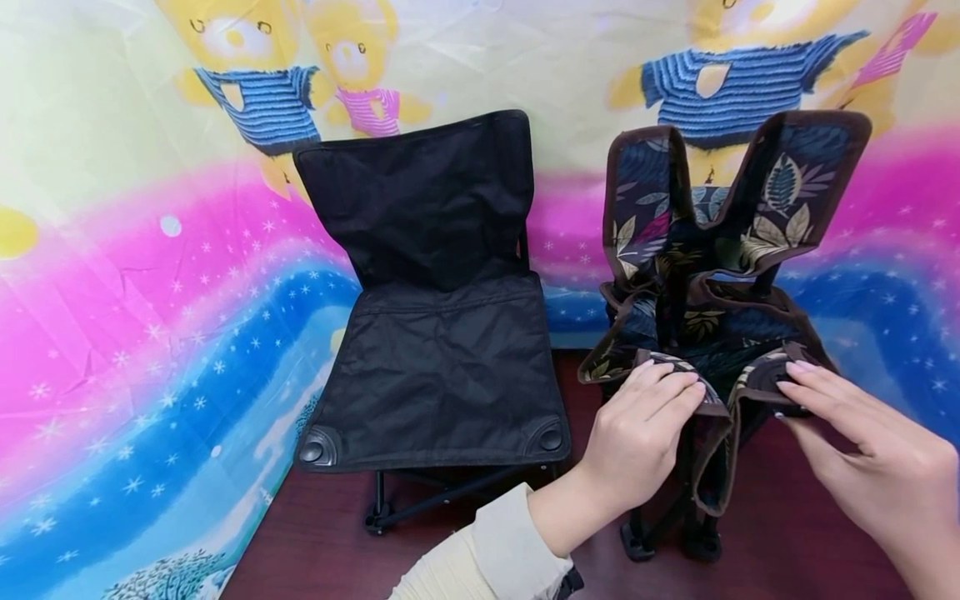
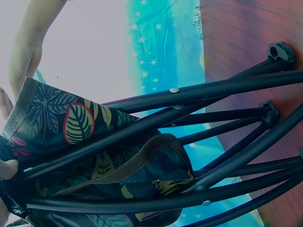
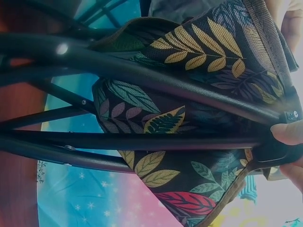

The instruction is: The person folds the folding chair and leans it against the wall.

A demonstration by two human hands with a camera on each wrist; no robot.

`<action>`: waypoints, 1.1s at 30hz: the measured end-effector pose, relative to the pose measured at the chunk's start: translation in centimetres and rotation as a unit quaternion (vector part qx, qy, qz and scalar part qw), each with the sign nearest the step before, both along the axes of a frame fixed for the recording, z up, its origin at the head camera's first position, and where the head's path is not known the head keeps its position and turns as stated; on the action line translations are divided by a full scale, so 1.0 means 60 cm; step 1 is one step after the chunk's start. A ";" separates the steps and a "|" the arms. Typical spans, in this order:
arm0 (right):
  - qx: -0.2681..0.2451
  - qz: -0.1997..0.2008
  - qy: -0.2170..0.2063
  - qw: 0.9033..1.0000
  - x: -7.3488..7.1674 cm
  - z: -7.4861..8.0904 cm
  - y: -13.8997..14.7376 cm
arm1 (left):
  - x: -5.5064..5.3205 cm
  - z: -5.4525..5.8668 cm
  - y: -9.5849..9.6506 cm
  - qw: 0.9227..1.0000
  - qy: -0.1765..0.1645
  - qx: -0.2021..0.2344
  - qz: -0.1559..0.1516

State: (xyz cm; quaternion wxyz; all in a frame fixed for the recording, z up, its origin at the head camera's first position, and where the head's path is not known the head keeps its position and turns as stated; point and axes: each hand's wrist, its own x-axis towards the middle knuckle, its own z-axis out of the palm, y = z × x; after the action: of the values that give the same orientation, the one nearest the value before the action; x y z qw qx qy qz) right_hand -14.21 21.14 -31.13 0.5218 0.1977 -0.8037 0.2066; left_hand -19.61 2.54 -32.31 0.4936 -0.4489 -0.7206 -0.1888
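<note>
A leaf-print folding chair point(image 1: 783, 187) with brown edging stands partly folded at the right of the head view, its seat cloth sagging into a fold between the front corners. My left hand point(image 1: 637, 433) grips its front left corner, fingers over the top and the thumb point(image 2: 8, 169) at the frame joint underneath. The front right corner is held by my right hand point(image 1: 877, 450); its thumb point(image 3: 289, 133) presses near the black corner fitting point(image 3: 272, 153). Both wrist views show the chair's crossed black legs point(image 2: 156, 101) beneath the printed cloth point(image 3: 203, 45).
A black folding chair point(image 1: 442, 375) stands unfolded to the left, its seat spread flat. Both chairs rest on a dark red wood-look surface point(image 1: 300, 542). Behind hangs a printed backdrop point(image 1: 570, 83) with bears and snowflakes, close to the chairs' backs.
</note>
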 end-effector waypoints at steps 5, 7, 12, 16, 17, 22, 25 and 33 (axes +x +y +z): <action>-0.002 0.001 0.007 1.000 -0.001 0.002 -0.003 | -0.001 0.002 0.002 1.000 0.007 0.001 0.001; -0.003 0.002 0.011 1.000 -0.001 0.002 -0.005 | 0.000 0.002 0.003 1.000 0.011 0.002 0.002; -0.006 0.006 0.019 1.000 -0.003 0.004 -0.008 | 0.002 0.005 0.004 1.000 0.016 0.003 0.004; -0.003 0.005 0.018 1.000 -0.003 0.005 -0.008 | 0.003 0.007 0.004 1.000 0.013 0.001 0.003; -0.003 0.005 0.019 1.000 -0.004 0.005 -0.008 | 0.002 0.006 0.005 1.000 0.012 0.000 0.003; -0.006 0.002 0.023 1.000 -0.004 0.006 -0.012 | 0.002 0.006 0.005 1.000 0.012 -0.007 0.005; -0.004 -0.002 0.024 1.000 -0.005 0.006 -0.015 | 0.001 0.006 0.003 1.000 0.012 -0.008 0.007; -0.003 -0.004 0.026 1.000 -0.004 0.006 -0.020 | 0.002 0.007 0.003 1.000 0.007 -0.007 0.004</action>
State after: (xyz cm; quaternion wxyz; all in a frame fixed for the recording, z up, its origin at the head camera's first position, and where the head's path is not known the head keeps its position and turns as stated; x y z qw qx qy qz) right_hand -14.47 19.96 -30.74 0.5442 0.1985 -0.7898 0.2016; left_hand -19.49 2.73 -31.89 0.4964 -0.4505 -0.7203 -0.1786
